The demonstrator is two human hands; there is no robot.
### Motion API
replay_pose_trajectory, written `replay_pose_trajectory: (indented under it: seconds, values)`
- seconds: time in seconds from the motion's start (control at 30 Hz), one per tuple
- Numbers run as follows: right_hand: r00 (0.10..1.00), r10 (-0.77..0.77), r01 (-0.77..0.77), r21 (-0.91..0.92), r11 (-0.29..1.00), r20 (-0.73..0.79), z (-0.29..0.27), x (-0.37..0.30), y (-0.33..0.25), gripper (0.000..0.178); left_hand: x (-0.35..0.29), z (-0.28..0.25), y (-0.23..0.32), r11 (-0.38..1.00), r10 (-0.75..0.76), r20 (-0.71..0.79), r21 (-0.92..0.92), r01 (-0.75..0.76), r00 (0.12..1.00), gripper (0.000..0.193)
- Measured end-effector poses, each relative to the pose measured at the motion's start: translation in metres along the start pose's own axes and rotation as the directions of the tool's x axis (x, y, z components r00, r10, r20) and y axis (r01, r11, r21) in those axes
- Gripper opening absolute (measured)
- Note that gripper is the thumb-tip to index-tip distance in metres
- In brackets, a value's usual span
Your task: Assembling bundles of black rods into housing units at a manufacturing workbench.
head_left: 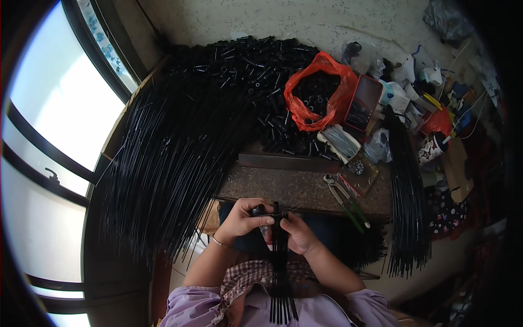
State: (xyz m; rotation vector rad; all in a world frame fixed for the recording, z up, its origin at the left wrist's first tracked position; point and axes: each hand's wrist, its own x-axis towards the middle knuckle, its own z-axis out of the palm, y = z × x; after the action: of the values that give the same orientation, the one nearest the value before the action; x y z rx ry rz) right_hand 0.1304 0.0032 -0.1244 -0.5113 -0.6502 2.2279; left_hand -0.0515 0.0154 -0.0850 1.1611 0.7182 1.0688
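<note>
A person is sitting at a brown worktop (261, 186) and is holding a bundle of thin black rods (280, 256) just past its near edge. The bundle is hanging over the person's lap, with its loose ends spreading a little near the purple top (245, 308). The left hand (244, 218) is closing its thumb and fingers around the upper end, and a short black tube (258, 209) is poking out by its fingers. The right hand (297, 233) is pinching the other side of the upper end, thumb and finger nearly meeting. Neither hand is opening wide. The fingers are covering some of the top, so nobody can tell just how the parts are joining there.

The bundle is looking light, and probably stiff but a bit springy, since each rod is so thin. The shiny black skin may be making it slippery. The top end, where the rods are coming together, is seeming the best place to grip; a hold by the loose ends would probably be letting them fan out or bend.

On the worktop, a big heap of black rods (174, 158) is lying to the left, short black tubes (245, 68) are piling up behind, and green-handled pliers (340, 198) are resting near the right hand.
</note>
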Motion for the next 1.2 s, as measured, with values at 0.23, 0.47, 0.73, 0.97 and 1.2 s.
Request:
replay_pose_trajectory:
  seconds: [0.23,0.47,0.73,0.97,1.2]
  values:
    - [0.985,0.066,-0.078,0.067,0.995,0.159,-0.003,-0.003,0.007,0.030,0.005,-0.011,-0.016,0.974,0.179,0.327,-0.194,-0.119,0.928,0.015]
    - [0.970,0.124,-0.131,0.021,0.991,0.207,-0.005,-0.002,0.002,0.032,0.008,-0.007,-0.008,0.952,0.070,0.360,-0.304,0.047,0.930,0.014]
    - [0.958,-0.256,0.239,-0.131,0.962,-0.133,0.012,-0.011,0.015,0.025,0.031,0.009,0.032,0.965,0.140,0.041,0.217,-0.145,0.989,0.076]
    - [0.922,-0.345,0.322,-0.146,0.935,-0.178,0.017,-0.018,0.015,0.025,0.035,0.024,0.030,0.993,-0.116,0.270,0.062,0.103,0.956,0.057]
    - [0.961,-0.250,0.234,-0.131,0.963,-0.117,0.014,-0.016,0.014,0.024,0.028,0.014,0.052,0.997,-0.054,0.094,0.061,0.048,0.994,0.032]
